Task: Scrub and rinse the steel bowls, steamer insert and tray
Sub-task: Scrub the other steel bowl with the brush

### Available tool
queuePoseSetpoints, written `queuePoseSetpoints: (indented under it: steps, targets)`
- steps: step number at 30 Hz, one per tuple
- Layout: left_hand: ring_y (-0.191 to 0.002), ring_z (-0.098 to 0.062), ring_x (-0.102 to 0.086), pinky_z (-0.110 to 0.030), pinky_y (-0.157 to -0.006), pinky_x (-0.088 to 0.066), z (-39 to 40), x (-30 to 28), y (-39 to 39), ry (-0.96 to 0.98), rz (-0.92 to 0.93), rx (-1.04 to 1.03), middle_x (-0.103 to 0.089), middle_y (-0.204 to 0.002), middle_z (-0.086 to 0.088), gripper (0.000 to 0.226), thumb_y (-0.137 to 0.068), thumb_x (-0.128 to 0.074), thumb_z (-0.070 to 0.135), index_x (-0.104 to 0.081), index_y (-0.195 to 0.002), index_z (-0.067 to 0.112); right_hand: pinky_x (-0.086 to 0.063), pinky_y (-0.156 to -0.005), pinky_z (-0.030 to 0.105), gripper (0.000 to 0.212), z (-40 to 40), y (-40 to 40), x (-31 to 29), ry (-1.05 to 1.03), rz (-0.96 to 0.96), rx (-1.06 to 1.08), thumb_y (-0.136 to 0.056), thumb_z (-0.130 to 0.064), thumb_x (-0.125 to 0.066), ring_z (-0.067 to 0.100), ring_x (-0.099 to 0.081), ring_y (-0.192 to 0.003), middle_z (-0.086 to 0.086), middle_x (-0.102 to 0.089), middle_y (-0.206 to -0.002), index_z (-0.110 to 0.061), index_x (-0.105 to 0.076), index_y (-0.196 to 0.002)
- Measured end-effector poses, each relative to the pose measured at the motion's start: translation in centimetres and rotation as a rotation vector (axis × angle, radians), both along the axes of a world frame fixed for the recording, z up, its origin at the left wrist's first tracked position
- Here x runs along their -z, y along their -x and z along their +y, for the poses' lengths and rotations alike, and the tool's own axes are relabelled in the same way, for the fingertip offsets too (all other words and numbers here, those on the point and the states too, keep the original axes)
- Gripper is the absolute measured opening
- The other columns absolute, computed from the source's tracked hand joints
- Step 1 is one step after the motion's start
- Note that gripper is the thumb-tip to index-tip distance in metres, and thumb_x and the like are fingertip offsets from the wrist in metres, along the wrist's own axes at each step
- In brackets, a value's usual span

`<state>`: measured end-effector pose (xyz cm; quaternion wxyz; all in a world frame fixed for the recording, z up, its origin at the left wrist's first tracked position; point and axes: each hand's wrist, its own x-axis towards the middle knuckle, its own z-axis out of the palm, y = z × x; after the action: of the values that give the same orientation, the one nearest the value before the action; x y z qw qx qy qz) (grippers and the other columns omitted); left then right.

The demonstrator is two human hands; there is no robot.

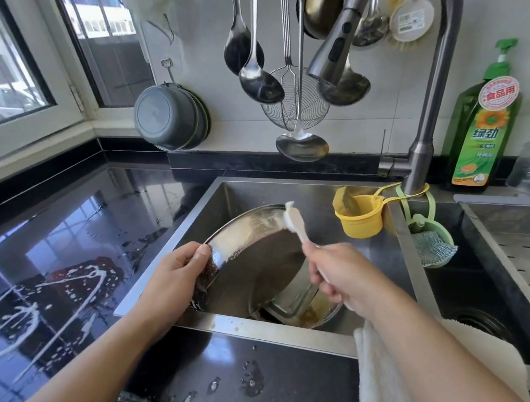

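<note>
- While your left hand (178, 277) grips the near-left rim of the round steel tray (248, 260), thumb hooked over the edge and fingers curled behind it, the tray stands tilted up inside the sink (272, 333), inner face turned toward you and to the right.
- That tray runs on a diagonal: low end near the front-left of the basin, high end up toward the back, where the soapy bit is.
- Your right hand (338, 272) is wrapped around the handle of a white brush (293, 220), fingers closed tight on it. Brush points up and to the left, away from you, head touching the tray's upper rim in the suds.
- Under the tray, at the bottom of the basin, another steel piece (303, 305) lies flat with brownish residue on it. Can't tell exactly what it is.
- Faucet (436, 88) arches over the back, spray head aimed down-left.
- Green dish soap bottle (483, 129) stands upright just right of the faucet.
- White towel (400, 390) drapes over the sink's front edge, under your right forearm.
- White streaks (36, 315) on the black counter to the left.
</note>
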<state>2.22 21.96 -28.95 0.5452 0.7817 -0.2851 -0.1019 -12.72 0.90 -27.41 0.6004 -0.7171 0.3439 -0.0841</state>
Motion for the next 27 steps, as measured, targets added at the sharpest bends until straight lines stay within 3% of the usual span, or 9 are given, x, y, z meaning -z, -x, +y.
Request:
queuePoseSetpoints:
  steps: [2, 6, 9, 12, 16, 20, 22, 25, 27]
  targets:
    - [-0.068, -0.014, -0.047, -0.036, -0.069, -0.037, 0.0, 0.1, -0.1, -0.002, -0.003, -0.012, -0.051, -0.069, 0.005, 0.040, -0.109, -0.050, 0.033, -0.056, -0.077, 0.012, -0.024, -0.039, 0.022, 0.047, -0.2, 0.2, -0.1, -0.003, 0.034, -0.007, -0.105, -0.046, -0.046, 0.010, -0.033, -0.038, 0.001, -0.047, -0.057, -0.011, -0.052, -0.074]
    - [-0.064, -0.009, -0.043, -0.034, -0.065, -0.034, 0.0, 0.1, 0.2, -0.029, -0.028, -0.011, -0.047, -0.065, 0.009, 0.040, -0.110, -0.049, 0.033, -0.052, -0.077, 0.010, -0.020, -0.040, 0.022, 0.050, 2.3, 0.3, -0.3, 0.029, 0.082, -0.247, -0.102, -0.052, -0.046, 0.011, -0.027, -0.039, 0.000, -0.042, -0.058, -0.012, -0.050, -0.072]
    - [-0.062, -0.009, -0.042, -0.031, -0.062, -0.033, 0.0, -0.2, 0.4, -0.044, -0.039, -0.006, -0.045, -0.065, 0.010, 0.040, -0.110, -0.048, 0.034, -0.048, -0.075, 0.014, -0.023, -0.041, 0.021, 0.051, 1.1, -0.4, -0.4, 0.141, 0.130, -0.094, -0.100, -0.056, -0.048, 0.011, -0.032, -0.038, -0.004, -0.045, -0.055, -0.015, -0.055, -0.071]
    - [-0.061, -0.008, -0.042, -0.027, -0.059, -0.033, 0.1, -0.1, 0.3, -0.067, -0.085, 0.000, -0.044, -0.064, 0.010, 0.041, -0.110, -0.048, 0.032, -0.047, -0.076, 0.008, -0.027, -0.043, 0.022, 0.051, 0.4, -0.5, -0.2, 0.180, 0.130, 0.015, -0.099, -0.059, -0.046, 0.013, -0.039, -0.045, -0.001, -0.050, -0.062, -0.013, -0.068, -0.092]
    - [-0.062, -0.006, -0.045, -0.025, -0.060, -0.035, 0.3, -0.1, 0.4, -0.080, -0.123, 0.016, -0.047, -0.064, 0.012, 0.038, -0.110, -0.048, 0.029, -0.052, -0.078, 0.009, -0.033, -0.050, 0.026, 0.055, 3.0, -0.2, 0.0, 0.356, 0.089, -0.242, -0.099, -0.053, -0.048, 0.015, -0.045, -0.048, 0.003, -0.054, -0.060, -0.010, -0.059, -0.067]
    - [-0.060, -0.004, -0.047, -0.020, -0.059, -0.037, 0.3, -0.3, 0.9, -0.078, -0.137, 0.017, -0.050, -0.062, 0.013, 0.037, -0.110, -0.048, 0.027, -0.054, -0.076, 0.011, -0.034, -0.051, 0.028, 0.050, 0.6, -0.4, -0.7, 0.294, 0.087, 0.015, -0.101, -0.052, -0.046, 0.017, -0.049, -0.054, 0.002, -0.055, -0.064, -0.014, -0.057, -0.070]
    - [-0.059, -0.001, -0.047, -0.013, -0.057, -0.036, 0.4, -0.4, 1.2, -0.079, -0.156, 0.025, -0.052, -0.062, 0.014, 0.036, -0.110, -0.049, 0.023, -0.057, -0.075, 0.014, -0.034, -0.054, 0.029, 0.051, 0.5, -0.2, -0.6, 0.344, 0.073, -0.007, -0.103, -0.052, -0.042, 0.018, -0.051, -0.059, 0.003, -0.055, -0.067, -0.014, -0.057, -0.073]
    - [-0.073, 0.000, -0.061, -0.008, -0.065, -0.042, 0.3, -0.9, 1.7, -0.028, -0.118, 0.034, -0.070, -0.079, 0.016, 0.027, -0.108, -0.051, 0.020, -0.072, -0.091, 0.024, -0.029, -0.055, 0.032, 0.057, 2.3, 0.0, -0.4, 0.506, 0.062, -0.214, -0.105, -0.050, -0.036, 0.017, -0.045, -0.059, 0.000, -0.046, -0.061, -0.015, -0.048, -0.061]
    - [-0.086, 0.003, -0.066, -0.008, -0.071, -0.045, 0.2, -0.8, 2.0, -0.016, -0.105, 0.017, -0.074, -0.093, 0.017, 0.023, -0.106, -0.054, 0.021, -0.075, -0.106, 0.031, -0.028, -0.055, 0.033, 0.057, 2.7, -0.1, -0.5, 0.558, 0.073, -0.233, -0.107, -0.050, -0.032, 0.018, -0.044, -0.063, -0.001, -0.044, -0.063, -0.019, -0.043, -0.059]
